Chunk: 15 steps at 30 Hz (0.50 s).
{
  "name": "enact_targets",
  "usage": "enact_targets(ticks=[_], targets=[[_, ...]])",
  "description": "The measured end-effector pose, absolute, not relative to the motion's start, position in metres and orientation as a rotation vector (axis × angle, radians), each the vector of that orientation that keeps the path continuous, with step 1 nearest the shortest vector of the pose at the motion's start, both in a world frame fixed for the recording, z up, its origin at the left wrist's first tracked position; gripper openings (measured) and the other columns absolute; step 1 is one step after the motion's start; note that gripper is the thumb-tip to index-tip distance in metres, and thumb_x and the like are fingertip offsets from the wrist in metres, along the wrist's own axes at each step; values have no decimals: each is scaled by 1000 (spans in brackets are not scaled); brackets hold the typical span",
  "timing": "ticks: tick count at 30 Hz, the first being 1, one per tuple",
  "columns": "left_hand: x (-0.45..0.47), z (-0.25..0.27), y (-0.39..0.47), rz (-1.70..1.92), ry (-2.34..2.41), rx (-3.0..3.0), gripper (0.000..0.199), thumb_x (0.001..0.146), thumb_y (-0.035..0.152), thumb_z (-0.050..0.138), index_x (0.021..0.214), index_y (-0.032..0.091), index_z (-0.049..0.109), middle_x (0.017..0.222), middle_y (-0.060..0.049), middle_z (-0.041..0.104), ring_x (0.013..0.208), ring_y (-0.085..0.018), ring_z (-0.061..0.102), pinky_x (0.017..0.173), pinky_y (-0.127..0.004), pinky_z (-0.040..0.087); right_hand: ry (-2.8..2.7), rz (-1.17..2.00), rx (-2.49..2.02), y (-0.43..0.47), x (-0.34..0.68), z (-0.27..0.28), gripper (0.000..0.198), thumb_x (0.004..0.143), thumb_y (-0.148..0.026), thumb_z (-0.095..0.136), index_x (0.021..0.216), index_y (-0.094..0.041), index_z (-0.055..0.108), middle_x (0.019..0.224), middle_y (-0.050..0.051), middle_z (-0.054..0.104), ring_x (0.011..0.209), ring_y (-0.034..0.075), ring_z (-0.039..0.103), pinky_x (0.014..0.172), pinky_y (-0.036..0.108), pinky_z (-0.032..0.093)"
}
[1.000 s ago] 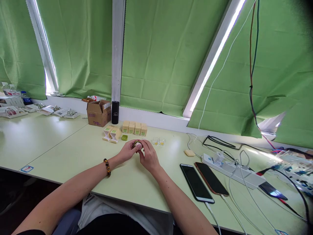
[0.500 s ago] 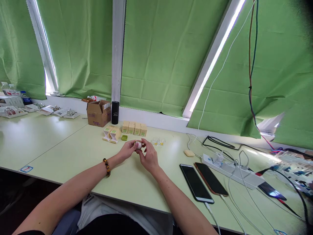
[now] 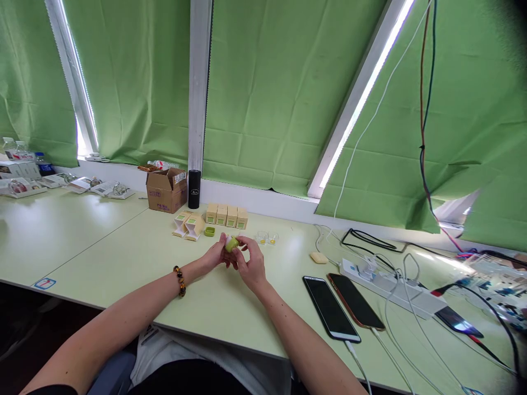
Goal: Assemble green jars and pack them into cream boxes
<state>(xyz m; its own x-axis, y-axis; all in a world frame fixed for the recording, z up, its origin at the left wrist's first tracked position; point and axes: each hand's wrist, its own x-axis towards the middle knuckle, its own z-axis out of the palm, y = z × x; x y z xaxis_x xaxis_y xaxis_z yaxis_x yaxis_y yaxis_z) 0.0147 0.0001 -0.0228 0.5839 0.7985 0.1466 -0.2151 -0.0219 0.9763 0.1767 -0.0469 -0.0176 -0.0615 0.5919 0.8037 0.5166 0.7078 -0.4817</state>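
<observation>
Above the desk, in front of me, a small yellow-green piece with a white part (image 3: 231,244) is held up between my fingers; its exact kind is too small to make out. My left hand (image 3: 214,255) grips it from the left, the thumb against its white side. My right hand (image 3: 251,266) pinches its right side with curled fingers. Just beyond the hands lie a small green square tray (image 3: 209,231) and two clear little cups (image 3: 262,238) with yellow bits in them. Two opened cardboard sleeves (image 3: 193,226) rest to the left of the tray.
Several small tan boxes (image 3: 226,216) stand in a row at the back, near a black tumbler (image 3: 194,189) and an open carton (image 3: 166,191). On the right are two phones (image 3: 331,309), a beige block (image 3: 318,258), a power strip (image 3: 391,288) and tangled cables.
The held piece has been turned over: its white face was toward me, and now its yellow-green side shows. Both hands stay in nearly the same place, with fingers shifted.
</observation>
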Motion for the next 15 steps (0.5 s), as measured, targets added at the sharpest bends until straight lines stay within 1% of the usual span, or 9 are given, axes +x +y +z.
enact_targets(ticks=[3,4,7,9,10,12,13,14,15], targets=[[14,-22,-1,817,513,1303,87,84,92,28,96,15,66,74,-10,70,64,-18,64,59,-28,46,-1778,81,-872,-50,175,-16,47,89,-25,67,134,-24,54,125,12,66,109,26,62,87,42,57],[14,-21,-2,796,506,1285,87,83,92,28,96,16,66,73,-9,69,64,-18,63,59,-29,46,-1779,94,-874,-51,174,-15,50,87,-21,66,135,-24,53,126,11,65,111,26,61,87,42,56],[14,-21,-3,760,519,1253,83,84,92,32,95,16,65,70,-7,66,61,-17,60,60,-31,48,-1737,150,-880,-52,172,-14,45,85,-14,60,129,-24,57,121,10,63,106,24,61,86,41,56],[15,-21,-3,773,561,1289,80,87,88,34,96,16,66,71,-7,66,61,-17,60,59,-30,47,-1707,184,-881,-52,171,-14,40,85,-16,62,125,-24,59,118,10,62,103,23,60,86,41,57],[16,-20,-2,800,591,1334,76,89,84,37,97,15,67,74,-8,67,63,-17,61,59,-30,46,-1692,200,-885,-52,171,-14,38,86,-18,64,123,-24,59,117,10,61,102,23,60,86,41,57],[16,-18,0,904,655,1455,55,91,67,53,98,14,68,83,-10,71,70,-18,63,59,-28,45,-1657,224,-892,-51,171,-14,36,87,-23,68,122,-24,60,116,10,60,102,23,61,89,41,58],[15,-17,1,976,681,1508,43,88,55,63,100,14,68,88,-11,72,75,-19,64,61,-28,45,-1641,235,-892,-50,171,-14,35,87,-26,69,121,-24,61,116,10,60,104,23,61,90,42,59],[14,-15,2,1053,697,1546,34,83,42,70,103,14,68,94,-11,73,80,-19,65,64,-28,46,-1627,250,-891,-49,170,-14,34,87,-28,70,120,-24,61,117,10,60,107,24,61,91,42,59],[13,-13,2,1131,702,1568,34,78,32,73,107,15,67,100,-11,73,87,-20,66,69,-28,48,-1616,275,-892,-48,171,-15,33,88,-30,70,119,-24,60,118,10,61,109,24,62,92,42,59]])
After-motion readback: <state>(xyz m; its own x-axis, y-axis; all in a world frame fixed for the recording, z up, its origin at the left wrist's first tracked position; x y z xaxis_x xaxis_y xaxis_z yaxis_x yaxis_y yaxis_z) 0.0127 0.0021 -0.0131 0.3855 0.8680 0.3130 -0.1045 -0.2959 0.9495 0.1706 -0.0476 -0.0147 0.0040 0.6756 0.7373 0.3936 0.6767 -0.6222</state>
